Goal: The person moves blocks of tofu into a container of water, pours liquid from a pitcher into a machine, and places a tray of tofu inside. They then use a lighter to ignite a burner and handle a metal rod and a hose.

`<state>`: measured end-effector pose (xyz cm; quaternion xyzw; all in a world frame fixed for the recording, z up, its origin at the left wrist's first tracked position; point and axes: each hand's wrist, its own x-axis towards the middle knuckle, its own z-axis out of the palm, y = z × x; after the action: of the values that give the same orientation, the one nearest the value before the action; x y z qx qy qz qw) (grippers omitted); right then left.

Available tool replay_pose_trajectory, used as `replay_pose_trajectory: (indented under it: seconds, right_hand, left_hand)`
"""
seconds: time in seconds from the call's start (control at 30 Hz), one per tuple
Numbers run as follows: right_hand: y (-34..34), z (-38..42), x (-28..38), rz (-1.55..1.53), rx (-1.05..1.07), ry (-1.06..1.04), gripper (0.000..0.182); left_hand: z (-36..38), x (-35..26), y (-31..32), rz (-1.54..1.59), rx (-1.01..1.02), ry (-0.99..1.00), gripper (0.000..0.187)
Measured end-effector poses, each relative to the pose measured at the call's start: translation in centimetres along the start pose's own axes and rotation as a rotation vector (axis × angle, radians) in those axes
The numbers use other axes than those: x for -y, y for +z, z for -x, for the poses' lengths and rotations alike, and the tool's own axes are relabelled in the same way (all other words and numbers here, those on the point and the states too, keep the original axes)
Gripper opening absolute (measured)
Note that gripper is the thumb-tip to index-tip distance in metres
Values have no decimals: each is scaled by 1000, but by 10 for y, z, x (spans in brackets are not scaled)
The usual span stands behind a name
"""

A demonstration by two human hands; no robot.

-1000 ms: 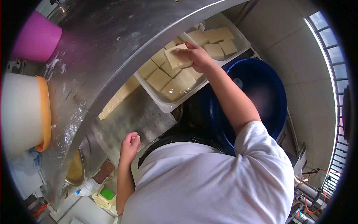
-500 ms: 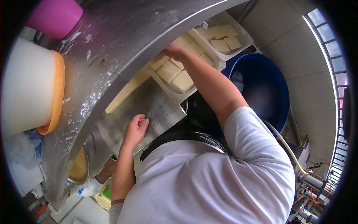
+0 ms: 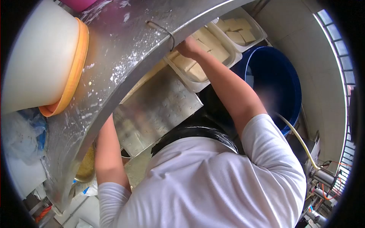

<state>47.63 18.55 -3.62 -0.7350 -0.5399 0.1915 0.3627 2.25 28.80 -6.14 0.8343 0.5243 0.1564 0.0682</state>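
Observation:
My right hand (image 3: 187,48) is at the near left side of a white tub (image 3: 198,86) of pale blocks (image 3: 197,71), partly under the steel table's edge; its fingers are hidden. My left forearm (image 3: 110,152) reaches up under the same edge, and the left hand itself is out of sight. Between my arms lies a wet metal sheet (image 3: 159,108). A long pale slab (image 3: 146,79) runs along its far side, partly covered by the table.
The steel table (image 3: 110,60) crosses the upper left, bearing a white bucket with an orange rim (image 3: 72,72) and a pink container (image 3: 78,3). A second tub of blocks (image 3: 237,29) stands at the top. A blue barrel (image 3: 296,87) with a hose (image 3: 298,138) is at the right.
My left hand has gone from above the metal sheet to under the table edge. My right hand stays by the tub. The view has shifted, and a thin hooked wire now shows on the table.

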Motion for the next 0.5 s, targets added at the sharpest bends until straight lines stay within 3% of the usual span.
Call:
replay_pose_trajectory:
  seconds: [0.03, 0.07, 0.1, 0.13, 0.17, 0.23, 0.27, 0.3, 0.33, 0.37, 0.43, 0.47, 0.5]
  right_hand:
    - [-7, 12, 12, 4, -5, 7, 42]
    - [-13, 30, 29, 82, -108, -25, 42]
    - [-18, 52, 48, 161, -208, -57, 42]
    - [-20, 80, 68, 133, -254, -123, 41]
    - [-16, 108, 83, 91, -276, -184, 38]
    - [-14, 158, 96, 22, 62, -318, 26]
    - [-4, 184, 97, 47, 111, -395, 28]
    - [7, 199, 88, 79, 107, -634, 32]
    - [16, 212, 83, 100, 330, -527, 50]
    - [21, 225, 75, 96, 327, -524, 50]
    - [19, 237, 74, 501, 405, -479, 71]
    - [26, 237, 63, 509, 554, -345, 85]
    - [26, 237, 62, 509, 553, -346, 85]
  left_hand:
    - [-15, -1, 5, 136, 159, -112, 58]
    - [-28, 4, 14, 140, 162, -105, 58]
    - [-38, 14, 25, 166, 297, -45, 59]
    - [-42, 19, 30, 191, 431, 14, 61]
    - [-36, 12, 27, 194, 431, 17, 61]
    - [-15, -17, 4, 153, 488, -13, 60]
    - [-10, -28, -9, 152, 484, -14, 60]
    - [-6, -38, -23, 202, 529, -14, 59]
    - [-1, -38, -28, 251, 579, -14, 59]
    - [4, -33, -25, 247, 582, -12, 59]
    - [9, -24, -16, 164, 426, 117, 68]
    - [11, -21, -15, 164, 425, 118, 68]
    - [14, -22, -17, 161, 438, 115, 70]
